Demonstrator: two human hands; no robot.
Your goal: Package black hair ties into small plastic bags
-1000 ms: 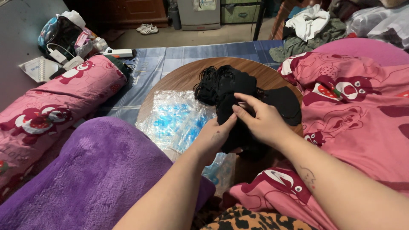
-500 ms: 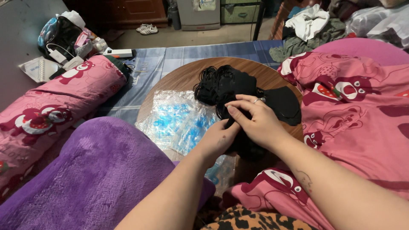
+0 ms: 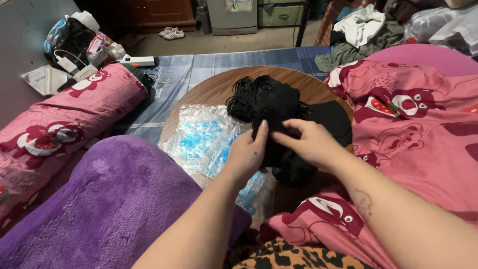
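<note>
Two hands: both at work on one flat black fabric piece [image 3: 279,144] at the near edge of a round brown wooden table [image 3: 209,89].
Left hand [image 3: 247,154]: back toward the camera, fingers pressed together and laid along the left edge of the black piece; thumb hidden, so a pinch cannot be confirmed.
Right hand [image 3: 309,143]: fingers curled, tips pinching the upper edge of the same piece from the right side.
Position of black piece: raised slightly between the hands, above a small dark stack [image 3: 294,172] lying at the table's near rim.
Unsorted supply: tangled heap of black fabric pieces with thin elastic loops [image 3: 264,97], mid-table, just beyond the fingertips.
Second stack: flat black pieces [image 3: 331,122], right of the heap, touching the pink blanket.
Packaging: clear crinkled plastic bags with blue print [image 3: 199,139], spread on the left half of the table, flat and seemingly unfilled.
Surroundings: purple fleece blanket [image 3: 99,199] at lower left; pink cartoon-print blanket [image 3: 423,129] at right.
Progress, as a judgement: early to middle; some pieces already pulled out flat, a sizeable heap still tangled, no bag visibly filled.
Remaining, as a judgement: most of the heap, and all bagging.
</note>
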